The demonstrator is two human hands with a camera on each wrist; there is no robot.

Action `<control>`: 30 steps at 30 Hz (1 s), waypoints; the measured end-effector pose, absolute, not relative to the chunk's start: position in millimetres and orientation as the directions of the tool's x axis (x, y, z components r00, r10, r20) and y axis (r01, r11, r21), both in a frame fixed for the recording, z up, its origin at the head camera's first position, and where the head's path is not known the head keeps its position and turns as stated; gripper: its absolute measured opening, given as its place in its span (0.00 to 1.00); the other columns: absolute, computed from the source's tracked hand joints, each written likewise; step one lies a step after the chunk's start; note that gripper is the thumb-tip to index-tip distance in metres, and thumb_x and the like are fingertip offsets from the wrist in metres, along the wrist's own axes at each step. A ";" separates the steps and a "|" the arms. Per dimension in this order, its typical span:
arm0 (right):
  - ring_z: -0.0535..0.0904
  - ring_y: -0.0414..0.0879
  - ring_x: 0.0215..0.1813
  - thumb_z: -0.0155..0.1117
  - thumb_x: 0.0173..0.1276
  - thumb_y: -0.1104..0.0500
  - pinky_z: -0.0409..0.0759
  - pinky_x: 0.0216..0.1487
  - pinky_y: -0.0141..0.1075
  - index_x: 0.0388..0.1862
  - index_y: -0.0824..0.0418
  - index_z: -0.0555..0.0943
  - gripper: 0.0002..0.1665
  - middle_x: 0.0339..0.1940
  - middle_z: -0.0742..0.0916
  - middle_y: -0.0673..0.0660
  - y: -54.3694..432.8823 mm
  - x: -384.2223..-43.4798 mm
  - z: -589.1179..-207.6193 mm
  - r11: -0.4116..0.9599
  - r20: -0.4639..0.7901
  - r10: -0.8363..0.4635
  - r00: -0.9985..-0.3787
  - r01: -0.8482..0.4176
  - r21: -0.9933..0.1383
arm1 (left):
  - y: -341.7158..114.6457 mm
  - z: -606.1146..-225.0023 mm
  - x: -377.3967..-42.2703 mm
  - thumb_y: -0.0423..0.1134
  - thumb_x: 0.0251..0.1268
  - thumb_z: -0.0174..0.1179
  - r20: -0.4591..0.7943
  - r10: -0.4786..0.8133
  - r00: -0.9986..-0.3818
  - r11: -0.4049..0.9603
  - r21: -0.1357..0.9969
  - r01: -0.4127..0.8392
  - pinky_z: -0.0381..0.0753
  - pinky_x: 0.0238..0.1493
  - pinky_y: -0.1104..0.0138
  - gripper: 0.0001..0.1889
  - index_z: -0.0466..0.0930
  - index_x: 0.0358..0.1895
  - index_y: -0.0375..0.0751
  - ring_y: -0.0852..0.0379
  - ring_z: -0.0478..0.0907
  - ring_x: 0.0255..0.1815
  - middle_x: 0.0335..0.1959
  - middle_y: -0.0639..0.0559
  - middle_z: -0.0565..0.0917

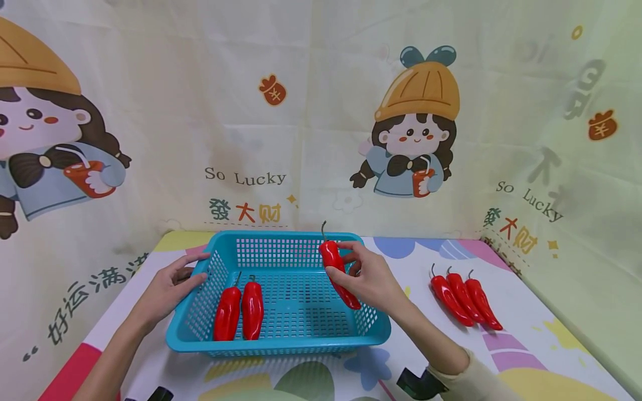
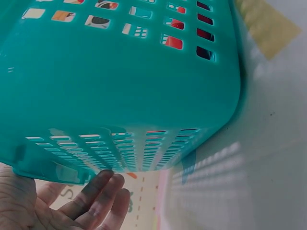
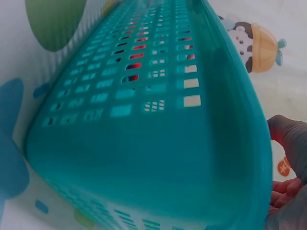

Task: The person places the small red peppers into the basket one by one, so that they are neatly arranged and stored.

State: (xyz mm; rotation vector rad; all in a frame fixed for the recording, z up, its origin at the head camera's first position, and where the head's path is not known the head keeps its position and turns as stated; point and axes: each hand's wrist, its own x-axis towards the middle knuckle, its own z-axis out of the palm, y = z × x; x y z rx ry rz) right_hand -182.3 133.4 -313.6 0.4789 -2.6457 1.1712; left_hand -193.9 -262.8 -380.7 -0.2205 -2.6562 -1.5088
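A blue plastic basket [image 1: 281, 345] with slotted walls stands on the table. Two red peppers [image 1: 228, 314] lie side by side in its left part. With thumb and fingers, my left hand [image 1: 168, 287] grips the basket's left rim; in the left wrist view its fingers [image 2: 100, 199] show under the rim, outside the wall. Over the basket's right side, my right hand [image 1: 368, 275] pinches another red pepper [image 1: 331, 255], stem up and tip slanting down to the right. The right wrist view has the basket hiding most of that hand and the pepper.
To the right of the basket, three red peppers [image 1: 457, 298] lie close together on the patterned tabletop [image 1: 426, 356]. A printed cloth [image 1: 321, 139] hangs behind the table and along both sides. Black straps show near both wrists.
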 end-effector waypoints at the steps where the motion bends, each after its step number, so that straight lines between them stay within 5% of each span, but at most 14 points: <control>1: 0.83 0.45 0.39 0.82 0.55 0.56 0.88 0.34 0.36 0.70 0.57 0.74 0.43 0.50 0.88 0.55 131.6 -182.5 -313.9 0.632 0.313 -0.211 -0.926 -0.373 -0.679 | -262.6 -380.9 -193.8 0.45 0.76 0.60 0.141 0.086 -0.986 0.504 0.847 0.165 0.90 0.41 0.56 0.33 0.62 0.78 0.40 0.30 0.81 0.58 0.65 0.25 0.76; 30: 0.84 0.48 0.43 0.77 0.63 0.51 0.88 0.35 0.39 0.69 0.60 0.74 0.38 0.46 0.87 0.56 92.4 -201.5 -314.4 0.590 0.054 -0.358 -0.932 -0.271 -0.760 | -264.6 -383.0 -197.1 0.45 0.77 0.58 0.128 0.094 -0.987 0.503 0.850 0.158 0.90 0.40 0.57 0.32 0.61 0.79 0.39 0.33 0.83 0.54 0.64 0.23 0.76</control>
